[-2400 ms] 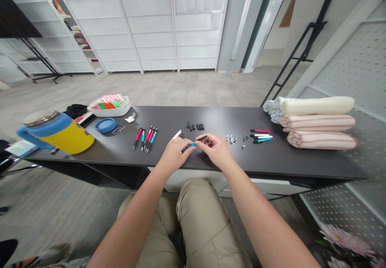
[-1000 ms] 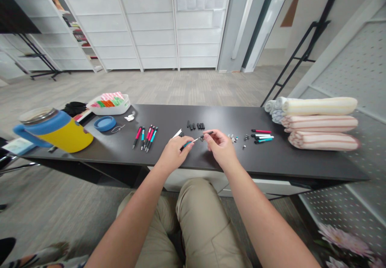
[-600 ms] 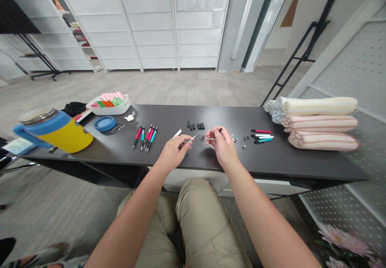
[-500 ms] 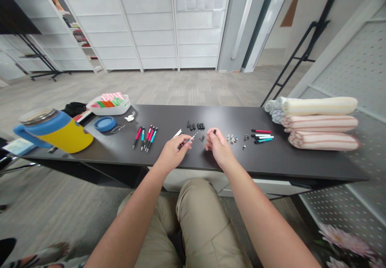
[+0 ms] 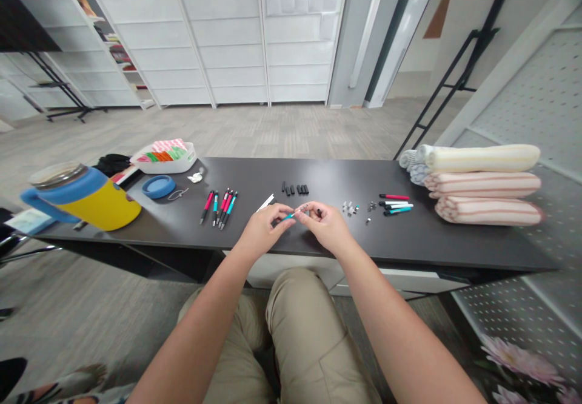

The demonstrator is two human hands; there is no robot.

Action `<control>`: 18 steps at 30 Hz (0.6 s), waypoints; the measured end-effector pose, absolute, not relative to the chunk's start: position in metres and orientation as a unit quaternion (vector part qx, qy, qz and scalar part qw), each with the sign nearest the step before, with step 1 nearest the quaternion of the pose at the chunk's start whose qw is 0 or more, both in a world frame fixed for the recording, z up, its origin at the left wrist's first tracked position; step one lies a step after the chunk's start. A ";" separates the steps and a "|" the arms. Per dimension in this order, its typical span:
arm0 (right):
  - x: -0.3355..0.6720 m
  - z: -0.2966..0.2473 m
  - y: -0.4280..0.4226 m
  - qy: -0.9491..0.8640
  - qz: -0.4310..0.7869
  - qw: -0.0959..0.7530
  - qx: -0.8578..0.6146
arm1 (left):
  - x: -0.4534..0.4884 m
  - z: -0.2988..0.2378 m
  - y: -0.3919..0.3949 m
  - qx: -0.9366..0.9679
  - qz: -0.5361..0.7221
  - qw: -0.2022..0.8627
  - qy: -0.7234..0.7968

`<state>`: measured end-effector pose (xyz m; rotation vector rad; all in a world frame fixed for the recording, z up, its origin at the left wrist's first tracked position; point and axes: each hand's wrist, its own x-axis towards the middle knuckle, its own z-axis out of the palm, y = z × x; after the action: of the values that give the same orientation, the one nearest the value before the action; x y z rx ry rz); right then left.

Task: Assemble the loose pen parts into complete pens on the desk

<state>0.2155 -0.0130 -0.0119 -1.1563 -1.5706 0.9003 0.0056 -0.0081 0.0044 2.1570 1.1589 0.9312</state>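
In the head view my left hand (image 5: 262, 228) pinches a partly assembled pen (image 5: 289, 216) with a teal section showing. My right hand (image 5: 326, 224) has its thumb and finger closed on the pen's thin, pale end, right beside my left fingertips. A small black piece (image 5: 319, 213) shows among the right fingers; it looks like a rubber grip. Beyond the hands lie several black grips (image 5: 291, 190) in a loose row. White pen refills or sticks (image 5: 266, 202) lie just past my left hand. Small clear and metal parts (image 5: 350, 209) are scattered to the right of my right hand.
Several assembled pens (image 5: 219, 208) lie left of my hands. Red, white and teal barrels (image 5: 395, 204) are on the right, near rolled towels (image 5: 486, 182). A yellow and blue jug (image 5: 97, 201), its blue lid (image 5: 158, 187) and a white basket (image 5: 184, 160) occupy the desk's left end.
My right hand has moved left and met my left hand at the pen. Its fingers now grip the pen's thin end, which stuck out free before.
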 end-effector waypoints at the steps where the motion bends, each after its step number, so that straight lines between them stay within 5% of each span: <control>1: 0.216 -0.011 -0.013 -0.641 0.369 0.477 -0.474 | 0.006 0.004 -0.008 0.795 0.343 0.254 0.431; 18: 0.214 -0.007 -0.018 -0.680 0.329 0.444 -0.481 | 0.005 0.008 -0.011 0.802 0.343 0.255 0.417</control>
<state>0.2139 -0.0176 -0.0071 -1.1930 -1.6869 0.8157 0.0052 -0.0111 0.0077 2.1789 1.1312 0.9304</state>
